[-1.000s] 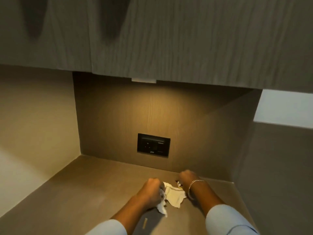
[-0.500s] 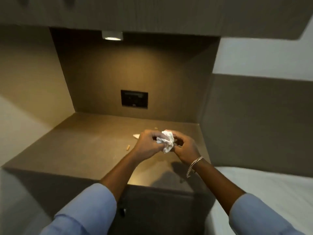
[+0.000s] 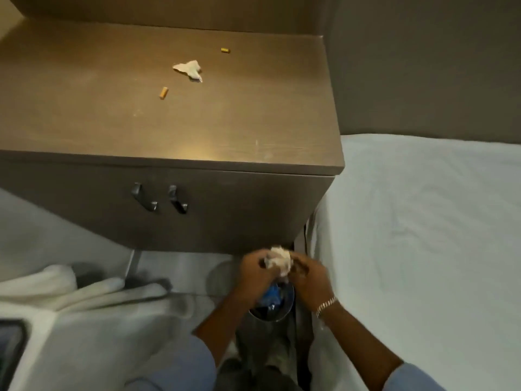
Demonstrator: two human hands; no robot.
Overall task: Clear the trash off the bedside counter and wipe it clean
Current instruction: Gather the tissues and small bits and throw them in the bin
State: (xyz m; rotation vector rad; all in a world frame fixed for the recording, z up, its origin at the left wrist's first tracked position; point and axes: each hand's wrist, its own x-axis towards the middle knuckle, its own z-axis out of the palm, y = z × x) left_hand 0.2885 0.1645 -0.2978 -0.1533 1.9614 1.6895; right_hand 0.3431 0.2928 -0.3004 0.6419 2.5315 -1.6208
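My left hand (image 3: 256, 273) and my right hand (image 3: 310, 277) together grip a crumpled white tissue wad (image 3: 279, 261) below the counter's front edge, right above a metal trash bin (image 3: 277, 313) on the floor with blue trash inside. On the brown bedside counter (image 3: 112, 117) lie a torn paper scrap (image 3: 188, 69) and two cigarette butts, one near the scrap (image 3: 163, 92) and one farther back (image 3: 225, 50).
The counter's cabinet front has two dark handles (image 3: 159, 198). A bed with a white sheet (image 3: 423, 235) fills the right side. White towels (image 3: 84, 289) lie on a surface at lower left. A dark wall panel stands behind the bed.
Both hands carried the tissue wad off the counter and down over the trash bin. My view tilted downward, showing the cabinet front, floor and bin.
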